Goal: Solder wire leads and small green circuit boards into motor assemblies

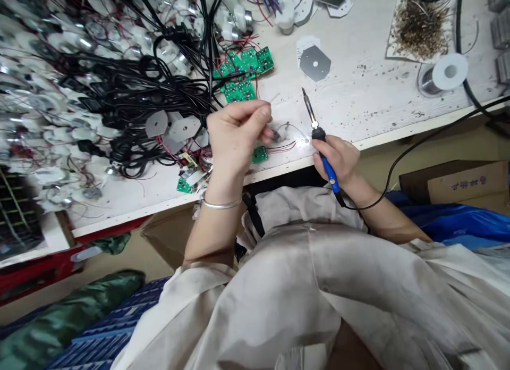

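Nearest: pale garment point(303, 285) across the lap; silver bracelet point(221, 203) on the left wrist.

Right hand point(338, 157): at the front edge of the surface point(358, 99), wrist low, fingers clenched pen-fashion round the blue handle of soldering iron point(319, 133). Tip angled up and away, clear of the work. Black cord point(398, 160) trailing off to the right.

Left hand point(235, 139): raised over the surface, back toward the camera, fingers point(258, 116) pinched on small wired part point(275, 133), too blurred to identify. Just above small green board point(260, 154) near the front edge, red wires point(285, 145) alongside.

Handling, as judged: brace the pinched part low against the surface, touch the tip in briefly, and keep the hot shaft off fingers and wire insulation.

Beyond: cluster of green boards point(243, 75), black cables point(131, 88), grey plate point(314, 63), solder spool point(448, 72).
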The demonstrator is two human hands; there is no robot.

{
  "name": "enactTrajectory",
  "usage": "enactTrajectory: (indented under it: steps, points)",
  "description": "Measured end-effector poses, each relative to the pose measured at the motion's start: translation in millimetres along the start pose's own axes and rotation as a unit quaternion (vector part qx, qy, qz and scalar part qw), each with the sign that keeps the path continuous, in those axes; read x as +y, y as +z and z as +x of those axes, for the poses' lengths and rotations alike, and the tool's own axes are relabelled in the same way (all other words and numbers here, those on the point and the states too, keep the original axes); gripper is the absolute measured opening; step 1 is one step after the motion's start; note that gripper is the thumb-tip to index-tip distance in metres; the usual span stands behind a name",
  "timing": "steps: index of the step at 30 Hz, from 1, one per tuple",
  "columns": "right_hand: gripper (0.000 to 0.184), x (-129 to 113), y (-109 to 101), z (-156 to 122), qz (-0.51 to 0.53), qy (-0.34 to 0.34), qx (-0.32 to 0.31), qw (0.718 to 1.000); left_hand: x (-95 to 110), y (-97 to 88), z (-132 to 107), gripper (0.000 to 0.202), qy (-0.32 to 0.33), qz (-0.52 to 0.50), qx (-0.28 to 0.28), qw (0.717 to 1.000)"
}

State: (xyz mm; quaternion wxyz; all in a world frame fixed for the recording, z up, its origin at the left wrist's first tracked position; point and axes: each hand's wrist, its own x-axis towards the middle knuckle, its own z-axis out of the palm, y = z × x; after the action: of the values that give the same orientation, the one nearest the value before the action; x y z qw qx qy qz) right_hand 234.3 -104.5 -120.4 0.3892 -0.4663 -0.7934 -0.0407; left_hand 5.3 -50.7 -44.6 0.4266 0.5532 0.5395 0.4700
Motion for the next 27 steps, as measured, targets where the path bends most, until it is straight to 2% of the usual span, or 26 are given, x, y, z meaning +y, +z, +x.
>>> enactTrajectory:
  steps: [3, 7, 10, 13, 17, 20, 23, 27]
  points:
    - [0.03, -2.1, -1.5, 2.7, 0.025, 0.008, 0.014, 1.0, 3.4, 13.1, -12.8, 0.037, 0.075, 0.136, 0.03, 0.987]
    - [0.03, -4.5, -5.3, 6.5, 0.037, 0.032, -0.008, 0.999, -5.1, 24.3, -29.8, 0.029, 0.181, 0.34, 0.025, 0.922]
    - [0.03, -5.6, -9.7, 8.9, 0.049, 0.044, -0.03, 0.997, -20.3, 31.9, -42.2, 0.022, 0.222, 0.415, 0.014, 0.882]
    - [0.029, -6.5, -14.5, 11.7, 0.052, 0.04, -0.037, 0.997, -32.9, 37.6, -50.9, 0.015, 0.253, 0.444, 0.017, 0.86]
    - [0.032, -6.5, -18.7, 14.6, 0.062, 0.054, -0.064, 0.995, -41.4, 39.7, -52.8, 0.015, 0.251, 0.455, 0.003, 0.855]
    - [0.033, -5.5, -19.4, 15.1, 0.081, 0.057, -0.059, 0.993, -43.9, 39.2, -52.1, 0.014, 0.215, 0.441, -0.014, 0.871]
    - [0.035, -4.7, -19.3, 14.8, 0.098, 0.063, -0.063, 0.991, -42.1, 38.3, -54.9, 0.014, 0.196, 0.423, -0.013, 0.885]
    - [0.041, -4.8, -18.9, 13.4, 0.082, 0.091, -0.098, 0.988, -35.1, 37.3, -61.8, 0.01, 0.195, 0.415, 0.003, 0.889]
